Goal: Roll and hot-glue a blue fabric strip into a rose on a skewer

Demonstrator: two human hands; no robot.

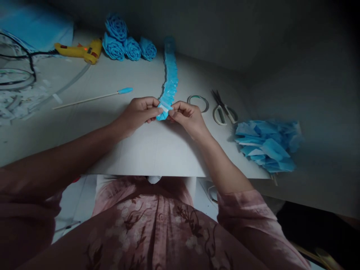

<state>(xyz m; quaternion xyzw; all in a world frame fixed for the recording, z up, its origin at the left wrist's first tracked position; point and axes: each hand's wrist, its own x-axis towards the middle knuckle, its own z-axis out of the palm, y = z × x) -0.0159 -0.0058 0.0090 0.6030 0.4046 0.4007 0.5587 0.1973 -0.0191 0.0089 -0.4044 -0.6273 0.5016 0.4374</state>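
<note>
Between my two hands is the near end of a long blue strip of pleated paper (pixel 170 77), which runs away from me across the table. My left hand (pixel 142 112) pinches its left edge, thumb on top. On the right edge, my right hand (pixel 187 115) pinches with thumb and forefinger. A small whitish patch shows on the strip between the thumbs. Left of the strip lies a thin stick (pixel 92 99) with a blue wrapped tip. A roll of tape (pixel 198 103) rests just beyond my right hand, with scissors (pixel 222 108) beside it.
Several blue paper roses (pixel 132 48) sit at the back, next to a yellow glue gun (pixel 92 51) with a black cord. White scraps (pixel 21 99) and blue sheets (pixel 36 28) lie at left. A bunch of blue paper pieces (pixel 267 144) overhangs the table's (pixel 157 157) right front edge.
</note>
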